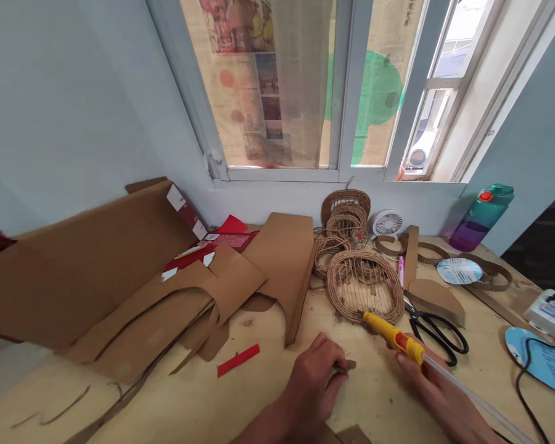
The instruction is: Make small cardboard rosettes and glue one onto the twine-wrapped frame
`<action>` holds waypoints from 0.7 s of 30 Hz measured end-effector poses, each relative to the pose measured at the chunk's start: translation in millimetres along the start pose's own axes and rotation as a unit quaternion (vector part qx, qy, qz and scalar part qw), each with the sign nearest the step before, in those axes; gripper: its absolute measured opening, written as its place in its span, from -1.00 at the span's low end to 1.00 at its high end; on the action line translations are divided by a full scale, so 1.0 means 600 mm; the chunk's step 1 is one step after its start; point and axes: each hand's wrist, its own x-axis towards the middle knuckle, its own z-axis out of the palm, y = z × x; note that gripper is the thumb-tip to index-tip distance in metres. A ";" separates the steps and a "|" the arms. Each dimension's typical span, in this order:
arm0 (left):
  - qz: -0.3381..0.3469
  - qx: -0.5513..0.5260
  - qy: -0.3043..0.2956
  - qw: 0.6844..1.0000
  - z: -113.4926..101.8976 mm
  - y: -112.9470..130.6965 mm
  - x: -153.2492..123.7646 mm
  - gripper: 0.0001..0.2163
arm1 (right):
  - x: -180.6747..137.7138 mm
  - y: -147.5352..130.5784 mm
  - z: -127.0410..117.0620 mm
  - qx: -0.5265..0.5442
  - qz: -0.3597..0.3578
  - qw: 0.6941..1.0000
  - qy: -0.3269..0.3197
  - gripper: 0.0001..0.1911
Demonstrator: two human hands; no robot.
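Note:
In the head view my right hand (428, 388) is wrapped round a yellow hot glue gun (386, 331) with a red part on its side. A long clear glue stick (472, 398) runs out of its back end. The gun's tip points left, close to the lower rim of a woven twine basket-like piece (337, 296). Lower and to the left, my left hand (315, 377) is closed, pinching a small brown piece (346, 365), perhaps cardboard; most of it is hidden by the fingers. Black-handled scissors (437, 333) lie just beyond my right hand.
Cut cardboard sheets (277, 259) and a large cardboard box (97, 265) cover the left. A red strip (238, 361) lies near the middle. Farther back stand a small white fan (386, 223) and a bottle (481, 217). A black cable (522, 382) curls at right.

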 end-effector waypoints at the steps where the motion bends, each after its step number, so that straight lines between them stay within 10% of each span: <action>1: 0.063 0.017 0.017 0.998 -0.001 0.001 -0.002 -0.82 | -0.001 0.000 0.002 0.002 0.006 1.000 0.001 -0.66; 4: 0.178 0.069 0.034 0.981 -0.006 -0.002 0.003 -0.78 | -0.004 -0.004 0.009 0.013 0.002 1.000 0.007 -0.65; 11: 0.186 0.133 0.059 0.972 -0.017 -0.014 0.010 -0.77 | 0.001 -0.019 0.015 0.020 0.033 0.999 0.012 -0.64; 21: -0.153 -0.014 0.111 0.982 -0.010 -0.025 0.018 -0.80 | 0.030 0.016 0.006 0.015 0.130 0.991 0.030 -0.51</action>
